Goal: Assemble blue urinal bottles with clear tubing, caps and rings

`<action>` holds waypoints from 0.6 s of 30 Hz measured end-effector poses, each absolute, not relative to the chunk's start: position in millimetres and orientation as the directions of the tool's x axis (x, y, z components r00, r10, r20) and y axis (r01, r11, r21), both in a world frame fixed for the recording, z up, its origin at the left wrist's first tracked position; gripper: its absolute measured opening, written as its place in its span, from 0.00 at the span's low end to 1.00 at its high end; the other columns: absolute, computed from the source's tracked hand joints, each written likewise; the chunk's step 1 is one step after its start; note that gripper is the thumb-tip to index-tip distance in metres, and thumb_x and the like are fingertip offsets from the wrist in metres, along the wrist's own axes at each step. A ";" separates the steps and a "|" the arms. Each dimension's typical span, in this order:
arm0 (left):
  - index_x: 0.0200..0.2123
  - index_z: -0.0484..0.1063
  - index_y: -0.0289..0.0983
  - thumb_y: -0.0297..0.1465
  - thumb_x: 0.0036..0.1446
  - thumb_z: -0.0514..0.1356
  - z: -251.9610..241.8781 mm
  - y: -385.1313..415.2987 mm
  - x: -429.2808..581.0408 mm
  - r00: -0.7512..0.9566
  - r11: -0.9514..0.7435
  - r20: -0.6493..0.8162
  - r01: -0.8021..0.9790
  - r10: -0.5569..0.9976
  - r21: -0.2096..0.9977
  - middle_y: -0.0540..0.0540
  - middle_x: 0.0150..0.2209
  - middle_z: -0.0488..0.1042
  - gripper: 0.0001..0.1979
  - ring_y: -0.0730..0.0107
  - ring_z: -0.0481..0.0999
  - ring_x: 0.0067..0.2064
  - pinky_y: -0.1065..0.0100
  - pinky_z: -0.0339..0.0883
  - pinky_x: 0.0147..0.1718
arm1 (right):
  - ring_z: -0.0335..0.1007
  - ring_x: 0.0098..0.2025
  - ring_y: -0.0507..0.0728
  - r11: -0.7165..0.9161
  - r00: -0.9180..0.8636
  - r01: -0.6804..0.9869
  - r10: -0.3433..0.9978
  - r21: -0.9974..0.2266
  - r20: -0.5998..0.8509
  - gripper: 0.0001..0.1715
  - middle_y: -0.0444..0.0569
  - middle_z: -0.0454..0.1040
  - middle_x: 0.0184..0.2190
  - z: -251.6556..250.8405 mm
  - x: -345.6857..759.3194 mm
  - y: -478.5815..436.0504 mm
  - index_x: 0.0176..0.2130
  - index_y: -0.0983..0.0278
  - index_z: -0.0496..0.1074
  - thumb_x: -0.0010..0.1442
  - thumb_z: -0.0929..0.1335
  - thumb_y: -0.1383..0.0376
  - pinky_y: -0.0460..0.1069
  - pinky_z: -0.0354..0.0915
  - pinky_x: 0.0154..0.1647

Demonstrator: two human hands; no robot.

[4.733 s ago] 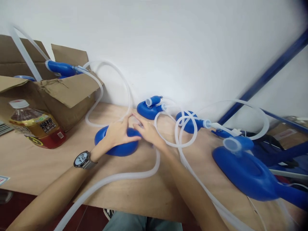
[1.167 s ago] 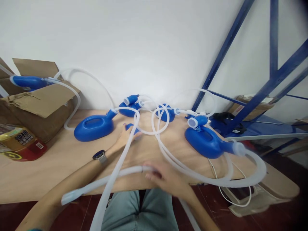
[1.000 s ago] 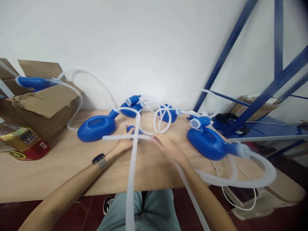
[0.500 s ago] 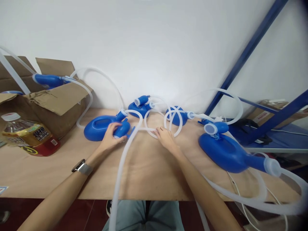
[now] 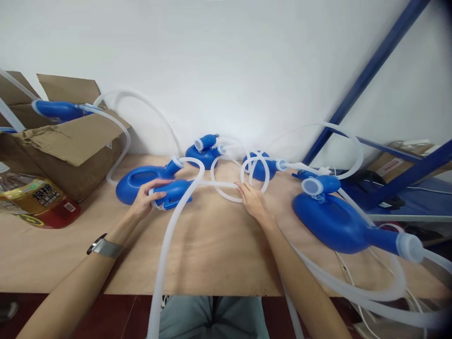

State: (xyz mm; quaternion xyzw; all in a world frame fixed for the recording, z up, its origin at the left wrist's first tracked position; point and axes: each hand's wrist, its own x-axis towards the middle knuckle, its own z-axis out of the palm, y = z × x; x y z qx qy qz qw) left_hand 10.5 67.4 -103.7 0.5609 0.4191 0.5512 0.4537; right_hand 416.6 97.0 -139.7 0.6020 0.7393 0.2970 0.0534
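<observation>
My left hand (image 5: 144,198) is closed around the left end of a small blue urinal funnel head (image 5: 176,191), which has a clear rim. Just behind it lies a blue urinal bottle (image 5: 123,189) with a white tube (image 5: 173,230) curving from its neck and over the table's front edge. My right hand (image 5: 252,200) pinches a thin translucent hose (image 5: 219,183) that runs right from the funnel head. Some of the hose is hidden by the white tube crossing in front. Loose hose coils (image 5: 213,172) lie beside my right fingers.
Two more blue bottles (image 5: 201,157) (image 5: 261,167) stand by the wall, and a large one (image 5: 332,226) lies at right with its tube trailing. A cardboard box (image 5: 70,176) and a drink bottle (image 5: 52,207) are at left. A blue metal shelf frame (image 5: 367,80) rises at right.
The funnel head has turned, its clear rim now at the left in my left hand. My right hand has shifted right along the hose, stretching it straighter. The view has shifted slightly.
</observation>
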 end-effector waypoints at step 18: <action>0.47 0.84 0.42 0.39 0.41 0.77 -98.6 59.8 8.9 0.150 -0.162 0.163 -0.017 0.975 0.987 0.40 0.54 0.78 0.26 0.52 0.78 0.52 0.65 0.74 0.48 | 0.17 0.44 0.29 0.134 -0.281 0.888 0.916 0.441 0.288 0.72 0.21 0.52 0.54 -134.0 419.8 92.2 0.69 0.36 0.52 0.66 0.07 0.54 0.34 0.25 0.44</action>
